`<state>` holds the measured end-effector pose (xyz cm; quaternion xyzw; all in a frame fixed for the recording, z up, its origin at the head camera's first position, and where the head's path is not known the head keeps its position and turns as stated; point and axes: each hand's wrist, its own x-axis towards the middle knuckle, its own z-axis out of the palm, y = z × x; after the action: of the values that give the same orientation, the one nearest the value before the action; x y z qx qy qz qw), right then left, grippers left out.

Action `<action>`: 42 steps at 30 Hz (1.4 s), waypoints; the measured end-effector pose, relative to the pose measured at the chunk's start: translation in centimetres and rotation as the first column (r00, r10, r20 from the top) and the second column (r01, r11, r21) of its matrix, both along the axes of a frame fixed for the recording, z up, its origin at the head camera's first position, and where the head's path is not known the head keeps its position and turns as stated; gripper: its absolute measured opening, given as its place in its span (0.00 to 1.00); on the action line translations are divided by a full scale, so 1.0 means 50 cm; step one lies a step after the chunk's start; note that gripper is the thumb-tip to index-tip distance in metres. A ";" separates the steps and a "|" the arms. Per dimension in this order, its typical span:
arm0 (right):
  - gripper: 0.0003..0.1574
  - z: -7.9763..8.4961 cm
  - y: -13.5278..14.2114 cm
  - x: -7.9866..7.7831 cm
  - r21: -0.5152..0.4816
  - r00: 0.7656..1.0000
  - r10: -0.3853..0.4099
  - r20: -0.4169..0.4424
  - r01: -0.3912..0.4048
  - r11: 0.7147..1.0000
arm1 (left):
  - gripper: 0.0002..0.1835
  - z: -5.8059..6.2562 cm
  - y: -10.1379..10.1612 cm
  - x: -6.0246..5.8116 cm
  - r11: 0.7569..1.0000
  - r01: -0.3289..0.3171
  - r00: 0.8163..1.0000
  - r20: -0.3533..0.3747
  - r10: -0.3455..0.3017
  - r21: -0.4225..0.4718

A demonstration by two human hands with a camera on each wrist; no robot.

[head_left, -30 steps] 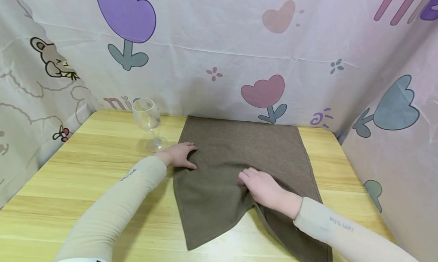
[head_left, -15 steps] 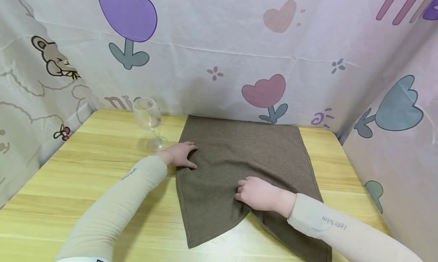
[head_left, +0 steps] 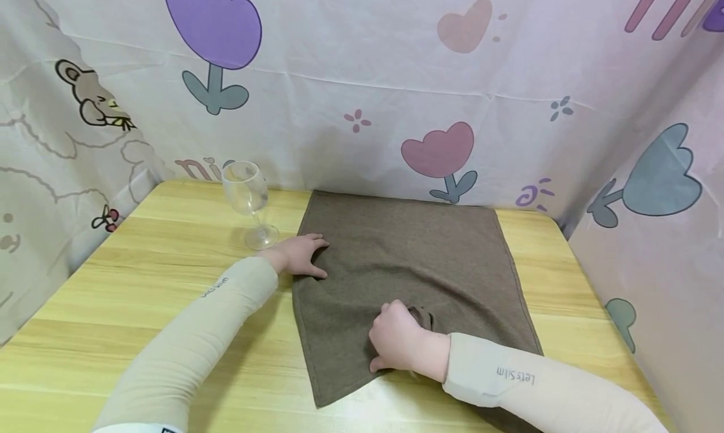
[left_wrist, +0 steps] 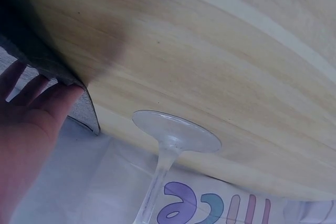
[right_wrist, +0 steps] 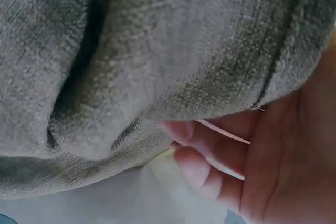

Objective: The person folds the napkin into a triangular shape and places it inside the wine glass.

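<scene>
A brown cloth (head_left: pixel 407 244), hemmed along its sides, is spread over the table. My left hand (head_left: pixel 296 255) rests on its left edge with thumb and fingers spread; the left wrist view shows these fingertips (left_wrist: pixel 65 95) at the cloth's border. Near the cloth's front edge, my right hand (head_left: pixel 398 339) grips bunched fabric. In the right wrist view, cloth folds (right_wrist: pixel 157 66) cover part of the curled fingers (right_wrist: pixel 197 169). Just left of my left hand stands a clear wine glass (head_left: pixel 246 191), upright, its foot (left_wrist: pixel 176 132) beside the cloth in the left wrist view.
The light wooden table (head_left: pixel 226 351) extends to both sides of the cloth. A printed fabric backdrop (head_left: pixel 339 56) with tulips and hearts hangs behind the table and along its left and right sides.
My right hand has moved toward the front and left across the cloth, bunching the fabric at its front edge. My left hand and the wine glass have stayed in place.
</scene>
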<state>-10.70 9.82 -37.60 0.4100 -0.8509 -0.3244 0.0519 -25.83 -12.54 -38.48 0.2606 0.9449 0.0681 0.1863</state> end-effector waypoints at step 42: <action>0.13 0.116 0.122 -0.110 -0.767 0.959 -0.175 0.221 0.282 0.577 | 0.29 0.023 -0.008 -0.008 0.999 -0.004 0.999 -0.032 0.005 0.033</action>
<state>-16.20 15.92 -31.83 0.2502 -0.9530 0.1065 0.1337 -26.20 -12.94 -37.30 0.2628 0.9470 0.0798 0.1665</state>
